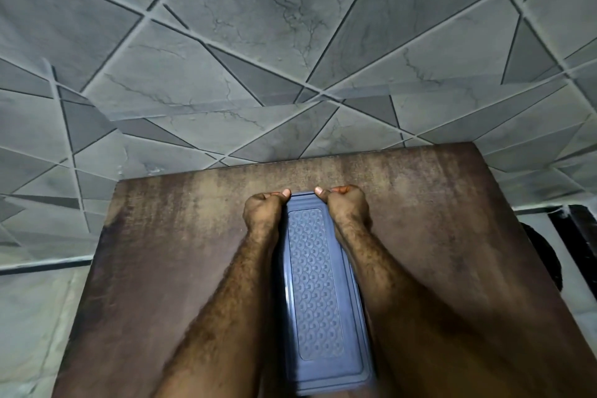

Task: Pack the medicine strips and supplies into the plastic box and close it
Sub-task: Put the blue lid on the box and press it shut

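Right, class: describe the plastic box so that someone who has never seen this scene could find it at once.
Start at the brown wooden table set against grey tiles. On its middle lies a long blue plastic box, lid on, running away from the viewer between two forearms, with the left hand and right hand gripping its far corners. Its scale-patterned lid panel marks it out.
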Motion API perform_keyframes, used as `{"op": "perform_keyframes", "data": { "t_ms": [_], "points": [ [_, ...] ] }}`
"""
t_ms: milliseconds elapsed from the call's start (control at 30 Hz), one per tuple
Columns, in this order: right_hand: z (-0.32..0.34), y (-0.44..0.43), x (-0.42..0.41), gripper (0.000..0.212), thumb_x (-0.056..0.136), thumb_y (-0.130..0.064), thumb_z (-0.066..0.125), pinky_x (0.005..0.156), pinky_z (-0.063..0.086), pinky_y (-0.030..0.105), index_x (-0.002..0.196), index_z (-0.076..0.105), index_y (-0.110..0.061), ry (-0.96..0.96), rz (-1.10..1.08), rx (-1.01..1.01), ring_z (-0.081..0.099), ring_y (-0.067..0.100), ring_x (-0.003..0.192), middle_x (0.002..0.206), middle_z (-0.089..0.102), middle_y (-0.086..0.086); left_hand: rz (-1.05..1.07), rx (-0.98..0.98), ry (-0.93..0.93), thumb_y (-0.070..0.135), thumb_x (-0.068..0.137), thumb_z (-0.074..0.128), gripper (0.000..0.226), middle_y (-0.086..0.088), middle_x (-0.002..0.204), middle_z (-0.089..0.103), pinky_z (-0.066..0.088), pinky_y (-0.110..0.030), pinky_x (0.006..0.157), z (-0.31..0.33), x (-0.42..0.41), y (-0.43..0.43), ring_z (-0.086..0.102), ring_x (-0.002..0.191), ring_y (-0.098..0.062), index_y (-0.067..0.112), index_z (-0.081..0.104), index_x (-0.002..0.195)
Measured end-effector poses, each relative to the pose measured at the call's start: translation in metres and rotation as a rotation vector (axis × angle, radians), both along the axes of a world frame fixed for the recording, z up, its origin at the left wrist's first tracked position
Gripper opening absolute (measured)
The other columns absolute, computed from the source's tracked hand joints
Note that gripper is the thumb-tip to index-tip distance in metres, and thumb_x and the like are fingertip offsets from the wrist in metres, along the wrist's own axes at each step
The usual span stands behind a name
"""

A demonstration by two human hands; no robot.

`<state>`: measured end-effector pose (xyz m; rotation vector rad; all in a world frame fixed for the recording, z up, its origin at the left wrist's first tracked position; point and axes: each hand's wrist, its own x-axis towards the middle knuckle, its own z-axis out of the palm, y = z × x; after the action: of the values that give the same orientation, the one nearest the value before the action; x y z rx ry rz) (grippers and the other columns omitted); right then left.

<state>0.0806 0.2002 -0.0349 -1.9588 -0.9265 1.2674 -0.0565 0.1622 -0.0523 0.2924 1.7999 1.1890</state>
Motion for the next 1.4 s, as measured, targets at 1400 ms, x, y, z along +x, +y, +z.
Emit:
{"op": "perform_keyframes", "data": {
  "t_ms": [1400],
  "points": [
    [-0.019,-0.129,0.071,0.033,0.054,-0.035,0.089,0.088,0.057,0.049,0.072,0.068,-0.017,0.300,0.012,-0.029,0.069,0.024,0.078,0.078,0.075,0.006,-0.176,-0.070,-0.144,0.051,0.037,0.095,0.080,-0.029,0.105,0.069,0.053,-0.063,0.086,0.007,0.007,-0.157,0.068,0.090,-0.045,0.008,0.068,0.100]
  ]
}}
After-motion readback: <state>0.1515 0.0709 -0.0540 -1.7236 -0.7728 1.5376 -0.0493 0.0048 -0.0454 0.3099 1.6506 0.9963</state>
